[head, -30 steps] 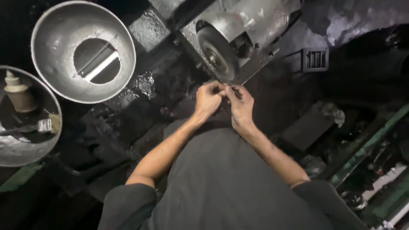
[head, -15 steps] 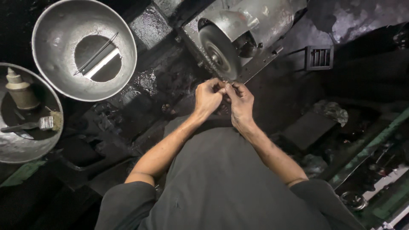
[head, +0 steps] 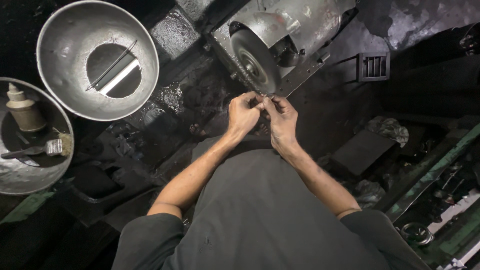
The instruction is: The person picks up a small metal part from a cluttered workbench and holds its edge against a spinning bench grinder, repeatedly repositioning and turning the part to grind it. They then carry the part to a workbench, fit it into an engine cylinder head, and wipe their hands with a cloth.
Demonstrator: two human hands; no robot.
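My left hand (head: 243, 114) and my right hand (head: 281, 116) are pressed together just below a grey grinding wheel (head: 255, 61) on a metal motor housing (head: 295, 25). Both pinch a small thin metal piece (head: 263, 98) between the fingertips, held close to the wheel's lower rim. The piece is mostly hidden by my fingers. My forearms reach forward over my dark grey shirt.
A large metal bowl (head: 60, 60) with a round hole, and thin rods across the hole, sits at upper left. Another pan (head: 20, 175) at far left holds a small bottle (head: 22, 110) and a brush (head: 47, 147). Dark greasy surfaces surround; a green-edged rack (head: 435, 165) lies right.
My hands stay together at the wheel, with only slight shifts of the fingers. The view has drifted a little.
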